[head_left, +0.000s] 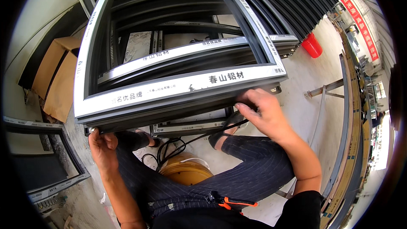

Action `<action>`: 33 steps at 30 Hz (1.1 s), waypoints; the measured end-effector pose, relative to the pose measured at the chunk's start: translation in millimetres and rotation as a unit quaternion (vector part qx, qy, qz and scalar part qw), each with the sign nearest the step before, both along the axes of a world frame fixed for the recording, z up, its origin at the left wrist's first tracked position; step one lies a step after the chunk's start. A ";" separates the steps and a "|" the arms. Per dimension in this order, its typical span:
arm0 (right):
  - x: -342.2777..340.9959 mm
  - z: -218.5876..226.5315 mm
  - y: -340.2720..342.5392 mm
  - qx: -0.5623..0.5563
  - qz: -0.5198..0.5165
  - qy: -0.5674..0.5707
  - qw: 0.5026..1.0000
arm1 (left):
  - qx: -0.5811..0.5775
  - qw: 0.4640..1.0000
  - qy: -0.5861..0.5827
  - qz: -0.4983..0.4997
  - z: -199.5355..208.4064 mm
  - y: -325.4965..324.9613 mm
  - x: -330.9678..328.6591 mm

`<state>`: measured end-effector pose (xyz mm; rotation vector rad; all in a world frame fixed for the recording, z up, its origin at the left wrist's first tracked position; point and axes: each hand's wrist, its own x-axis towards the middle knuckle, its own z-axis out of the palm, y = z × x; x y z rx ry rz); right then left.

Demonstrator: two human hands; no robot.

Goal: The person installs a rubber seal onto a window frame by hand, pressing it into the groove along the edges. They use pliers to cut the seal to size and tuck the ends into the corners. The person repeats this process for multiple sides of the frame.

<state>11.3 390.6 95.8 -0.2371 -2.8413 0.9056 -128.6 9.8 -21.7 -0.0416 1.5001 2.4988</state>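
From the head camera, a dark grey aluminium window frame (178, 87) with pale protective film on its faces lies flat over a stack of similar frames, just above the person's knees. The left hand (101, 144) grips its near left corner from below, fingers curled under. The right hand (263, 110) presses its near right edge, fingers bent onto the rail. Bare concrete floor (309, 76) opens rightward toward a red plastic bucket (312, 45).

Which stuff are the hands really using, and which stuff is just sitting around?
In use:
- grey window frame, its near edge held at both ends
- left hand, gripping under the frame's left corner
- right hand, fingers on the frame's right corner

Just lying about:
- red bucket
- cardboard sheets
- yellow bucket
- black cable
- spare frame on the floor
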 end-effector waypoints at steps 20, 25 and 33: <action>4.8 -17.6 -10.4 0.085 -0.002 0.124 0.989 | -0.006 0.999 -0.036 0.011 8.8 6.3 7.3; 19.6 -0.7 -16.7 -0.093 0.035 -0.031 0.995 | -0.222 0.970 0.092 -0.048 35.4 38.6 61.3; 31.9 11.7 -55.7 -0.239 0.160 -0.130 0.949 | -0.404 0.745 0.491 -0.203 94.7 126.7 103.3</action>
